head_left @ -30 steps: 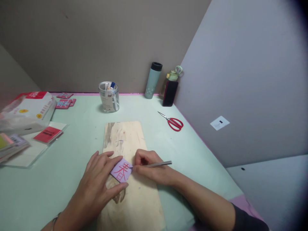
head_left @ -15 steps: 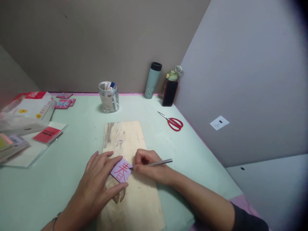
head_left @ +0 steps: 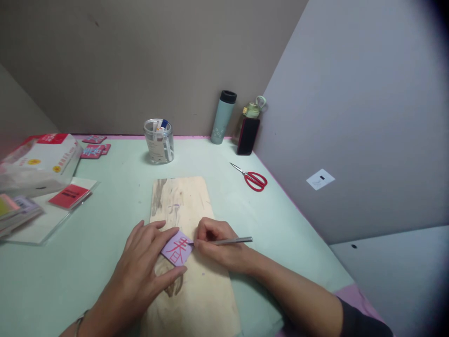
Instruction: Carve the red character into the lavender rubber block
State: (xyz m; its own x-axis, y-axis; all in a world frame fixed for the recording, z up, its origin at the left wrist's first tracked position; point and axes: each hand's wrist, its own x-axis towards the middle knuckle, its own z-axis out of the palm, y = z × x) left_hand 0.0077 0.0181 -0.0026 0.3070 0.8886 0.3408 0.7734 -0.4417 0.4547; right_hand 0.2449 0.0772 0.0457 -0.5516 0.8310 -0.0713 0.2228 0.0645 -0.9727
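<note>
A small purple square block [head_left: 176, 249] with a red character on its top face lies on a pale wooden board [head_left: 189, 196]. My left hand [head_left: 147, 255] grips its edges, fingers along the far-left side and thumb at the near corner. In my right hand [head_left: 215, 241] is a slim silver craft knife [head_left: 234, 240], pinched like a pen. Its dark tip meets the right corner of the block. My right fingertips partly hide the front of the knife.
Red-handled scissors [head_left: 249, 177] lie right of the board. Behind stand a clear jar [head_left: 159, 145] of pens, a blue tumbler [head_left: 223, 117] and a phone [head_left: 248, 136] leaning on a green-lidded bottle [head_left: 251, 110]. A plastic bag [head_left: 52, 161] and red carved blocks [head_left: 91, 151] sit at left.
The rear end of the craft knife has dipped slightly, so it lies flatter. My left hand and the purple block have stayed in place.
</note>
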